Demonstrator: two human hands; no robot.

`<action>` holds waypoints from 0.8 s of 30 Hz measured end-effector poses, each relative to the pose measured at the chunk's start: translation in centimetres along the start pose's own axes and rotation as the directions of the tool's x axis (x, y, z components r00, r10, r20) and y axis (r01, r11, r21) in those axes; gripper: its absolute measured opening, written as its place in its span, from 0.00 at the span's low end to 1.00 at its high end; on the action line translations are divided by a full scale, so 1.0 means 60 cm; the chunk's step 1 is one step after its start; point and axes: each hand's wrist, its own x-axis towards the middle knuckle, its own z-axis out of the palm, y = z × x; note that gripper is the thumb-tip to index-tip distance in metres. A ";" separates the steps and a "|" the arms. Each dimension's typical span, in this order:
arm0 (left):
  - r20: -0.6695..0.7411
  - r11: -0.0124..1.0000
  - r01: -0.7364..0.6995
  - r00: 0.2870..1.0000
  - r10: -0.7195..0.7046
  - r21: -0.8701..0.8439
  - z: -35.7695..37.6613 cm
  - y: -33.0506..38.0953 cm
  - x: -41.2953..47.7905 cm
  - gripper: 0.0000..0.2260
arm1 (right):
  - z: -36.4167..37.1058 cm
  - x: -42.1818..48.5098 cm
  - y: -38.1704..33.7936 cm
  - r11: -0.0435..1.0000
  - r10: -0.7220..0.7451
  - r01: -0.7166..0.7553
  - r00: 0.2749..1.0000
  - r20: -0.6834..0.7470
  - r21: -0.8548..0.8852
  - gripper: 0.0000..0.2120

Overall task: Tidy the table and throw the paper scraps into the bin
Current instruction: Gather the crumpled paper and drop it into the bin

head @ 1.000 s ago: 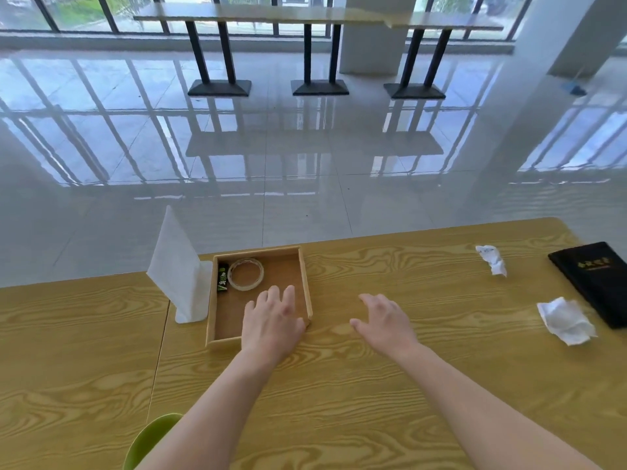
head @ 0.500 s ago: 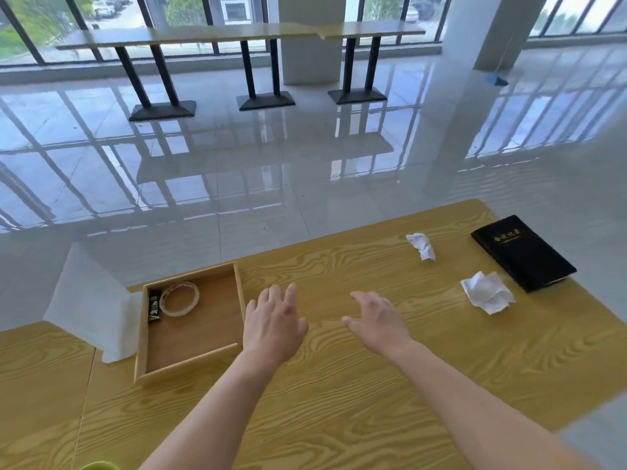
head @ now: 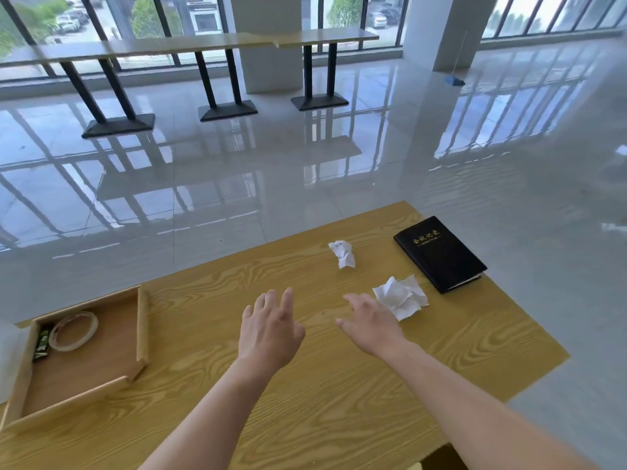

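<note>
Two crumpled white paper scraps lie on the wooden table [head: 305, 418]: a small one [head: 344, 254] near the far edge and a larger one [head: 402, 296] closer to me. My right hand [head: 368, 322] hovers palm down with relaxed fingers, its fingertips just left of the larger scrap. My left hand [head: 269, 329] is held flat over the table's middle, fingers straight, holding nothing. No bin is in view.
A black notebook [head: 439, 254] lies by the table's right corner. A shallow wooden tray [head: 142, 323] at the left holds a tape roll [head: 73, 330] and a small dark green item [head: 41, 344]. A white sheet [head: 10, 357] stands at the left edge. Glossy floor lies beyond.
My view has swung right, so the tray slid left and the scraps and notebook came toward the centre. My right hand has drawn close to the larger scrap.
</note>
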 end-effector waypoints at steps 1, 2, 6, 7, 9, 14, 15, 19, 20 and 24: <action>0.010 1.000 -0.010 1.000 0.010 -0.001 0.004 0.014 0.002 0.31 | -0.005 -0.001 0.016 1.000 0.011 -0.011 1.000 0.000 0.008 0.28; 0.017 1.000 -0.023 1.000 0.023 -0.001 0.008 0.026 0.006 0.31 | -0.009 -0.001 0.031 1.000 0.023 -0.023 1.000 -0.001 0.018 0.28; 0.033 0.997 -0.073 0.997 0.074 -0.024 0.023 0.055 0.030 0.31 | -0.012 -0.001 0.071 0.996 0.072 -0.071 0.997 -0.036 0.045 0.26; 0.037 0.996 -0.089 0.995 0.090 -0.030 0.027 0.060 0.037 0.31 | -0.010 -0.003 0.079 0.995 0.088 -0.086 0.995 -0.044 0.043 0.25; 0.047 0.991 -0.121 0.991 0.124 -0.061 0.037 0.071 0.054 0.30 | -0.007 -0.011 0.093 0.990 0.133 -0.130 0.989 -0.060 0.052 0.25; 0.089 0.972 -0.170 0.978 0.186 -0.161 0.064 0.120 0.088 0.24 | -0.012 -0.030 0.147 0.963 0.259 -0.251 0.962 -0.084 0.095 0.21; 0.097 0.968 -0.170 0.977 0.190 -0.184 0.072 0.132 0.092 0.22 | -0.015 -0.030 0.162 0.955 0.287 -0.278 0.955 -0.078 0.107 0.20; 0.148 0.949 -0.095 0.978 0.145 -0.300 0.113 0.181 0.120 0.22 | -0.026 0.001 0.227 0.914 0.392 -0.376 0.915 -0.093 0.154 0.19; 0.166 0.946 -0.065 0.979 0.123 -0.317 0.125 0.192 0.130 0.22 | -0.027 0.013 0.244 0.902 0.416 -0.398 0.905 -0.091 0.171 0.20; 0.202 0.940 0.054 0.979 0.016 -0.336 0.165 0.233 0.169 0.19 | -0.028 0.064 0.292 0.868 0.473 -0.450 0.878 -0.075 0.209 0.20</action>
